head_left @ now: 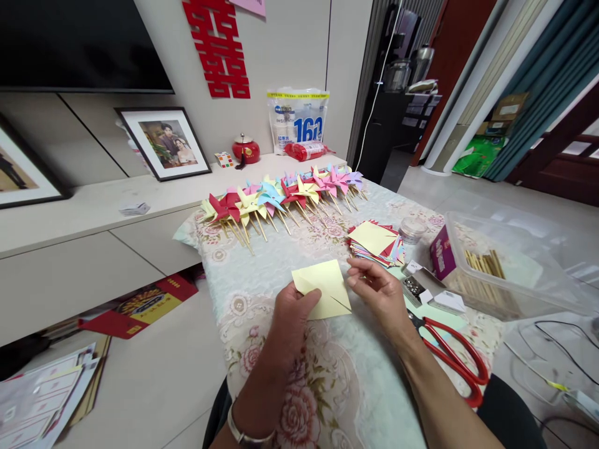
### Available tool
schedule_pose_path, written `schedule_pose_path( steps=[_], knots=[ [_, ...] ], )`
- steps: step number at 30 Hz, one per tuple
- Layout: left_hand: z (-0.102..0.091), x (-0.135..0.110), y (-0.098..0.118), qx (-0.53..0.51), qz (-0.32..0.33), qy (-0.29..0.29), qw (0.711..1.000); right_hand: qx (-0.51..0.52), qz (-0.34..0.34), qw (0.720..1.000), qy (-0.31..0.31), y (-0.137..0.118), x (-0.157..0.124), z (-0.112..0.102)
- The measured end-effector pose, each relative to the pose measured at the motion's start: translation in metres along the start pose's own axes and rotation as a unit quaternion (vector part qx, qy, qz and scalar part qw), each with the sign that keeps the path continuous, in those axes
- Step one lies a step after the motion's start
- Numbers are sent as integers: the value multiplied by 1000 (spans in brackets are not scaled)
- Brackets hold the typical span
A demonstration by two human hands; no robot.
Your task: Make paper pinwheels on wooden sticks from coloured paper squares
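Note:
A pale yellow paper square [330, 284] with slits cut in from its corners is pinched between the thumb and fingers of my left hand [297, 308]. Just right of the paper, my right hand [377, 290] has its fingers loosely bent and parted, holding nothing that I can see. Behind it lies a stack of coloured paper squares [372, 238], a yellow one on top. Red-handled scissors [456, 355] rest beside my right forearm, their blades partly hidden. A small open box of metal fasteners [414, 287] is near my right wrist.
Finished paper pinwheels [271, 194] on sticks line the table's far side. On the right stands a clear plastic bin [528, 293] with wooden sticks [486, 265]. A round clear container [412, 229] is by the stack. Beyond the table is a white cabinet [93, 212].

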State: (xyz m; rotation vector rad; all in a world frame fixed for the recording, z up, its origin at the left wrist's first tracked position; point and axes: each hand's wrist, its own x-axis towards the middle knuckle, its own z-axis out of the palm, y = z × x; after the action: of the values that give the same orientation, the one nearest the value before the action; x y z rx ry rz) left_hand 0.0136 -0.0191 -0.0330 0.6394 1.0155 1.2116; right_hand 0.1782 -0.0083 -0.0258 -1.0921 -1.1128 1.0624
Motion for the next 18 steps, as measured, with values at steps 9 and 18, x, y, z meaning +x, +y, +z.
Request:
schedule_pose_path(
  steps=[9,18],
  knots=[
    [-3,-2,13,-58,-28,-9,998,-87,-28,976,-197,-7,-6,2],
    [-4,1,6,-30,8,-9,999,-103,-18,969,-222,-12,-7,3]
  ],
)
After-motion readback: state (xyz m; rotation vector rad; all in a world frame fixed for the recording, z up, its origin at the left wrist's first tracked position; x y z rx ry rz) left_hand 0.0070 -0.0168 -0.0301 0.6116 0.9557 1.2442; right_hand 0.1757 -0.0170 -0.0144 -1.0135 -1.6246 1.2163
